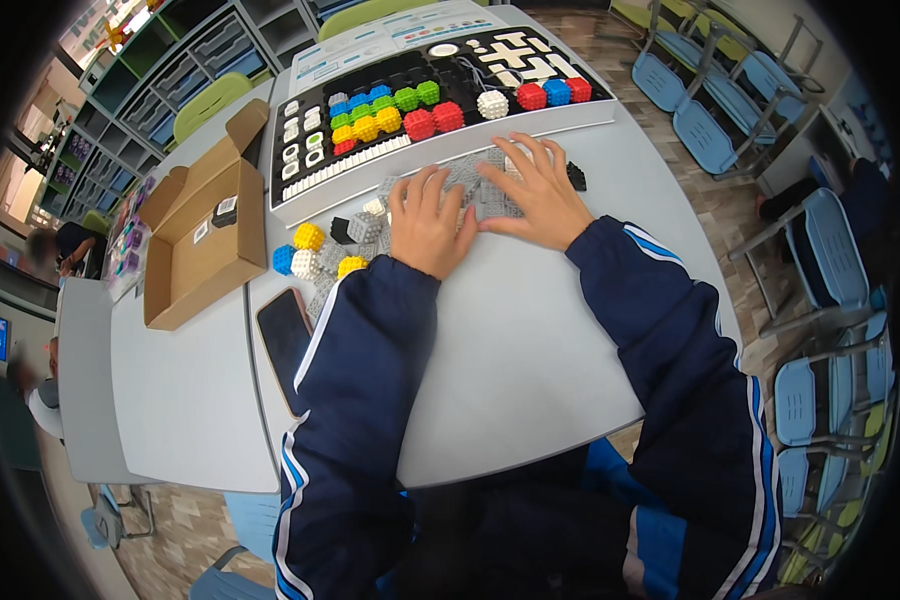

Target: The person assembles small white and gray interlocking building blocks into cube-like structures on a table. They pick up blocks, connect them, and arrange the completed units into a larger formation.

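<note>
My left hand [428,225] lies over a pile of grey studded building blocks [457,172], its fingers bent but apart. To its right my right hand [536,194] is spread over the same pile, thumb toward the left hand. The hands partly hide the grey blocks, and I see nothing gripped. Left of my left hand are loose blocks: a yellow block [309,236], a blue block [283,259], a white block [305,264] and a black block [341,231]. Another black piece [576,176] lies beyond my right hand.
A white kit box [370,178] with sorted coloured blocks stands just behind my hands. An open cardboard box [205,250] and a phone [285,335] lie to the left. Blue chairs [830,245] stand at the right; shelves [160,90] and other people are at the left.
</note>
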The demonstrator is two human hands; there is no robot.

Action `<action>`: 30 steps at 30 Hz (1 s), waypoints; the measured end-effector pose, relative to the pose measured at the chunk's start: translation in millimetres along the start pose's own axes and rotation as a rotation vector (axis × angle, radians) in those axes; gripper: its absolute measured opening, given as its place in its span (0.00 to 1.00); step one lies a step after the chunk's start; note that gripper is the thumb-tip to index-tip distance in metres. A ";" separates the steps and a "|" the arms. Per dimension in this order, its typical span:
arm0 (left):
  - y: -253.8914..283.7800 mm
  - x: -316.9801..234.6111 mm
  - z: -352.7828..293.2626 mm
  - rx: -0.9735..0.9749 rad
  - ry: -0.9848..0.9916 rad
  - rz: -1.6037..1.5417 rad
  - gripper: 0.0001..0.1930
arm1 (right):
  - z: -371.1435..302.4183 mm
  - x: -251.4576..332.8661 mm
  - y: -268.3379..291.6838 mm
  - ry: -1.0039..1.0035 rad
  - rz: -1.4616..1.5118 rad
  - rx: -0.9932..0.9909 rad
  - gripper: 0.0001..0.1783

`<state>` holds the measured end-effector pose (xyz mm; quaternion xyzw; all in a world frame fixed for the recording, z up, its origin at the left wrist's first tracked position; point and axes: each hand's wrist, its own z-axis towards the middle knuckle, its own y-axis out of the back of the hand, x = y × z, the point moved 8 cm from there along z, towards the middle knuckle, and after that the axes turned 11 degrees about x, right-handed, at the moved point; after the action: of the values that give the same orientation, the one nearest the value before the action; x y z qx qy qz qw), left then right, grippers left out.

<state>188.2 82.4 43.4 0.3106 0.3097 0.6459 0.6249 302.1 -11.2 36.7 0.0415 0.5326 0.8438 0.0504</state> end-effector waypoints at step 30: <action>104.1 -24.9 15.0 -0.345 -0.156 -0.215 0.09 | 6.9 34.4 20.6 0.391 0.183 -0.242 0.41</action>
<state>136.7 54.8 134.3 0.2134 0.1768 0.5929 0.7561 268.0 -9.4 58.9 -0.0809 0.4213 0.8945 -0.1258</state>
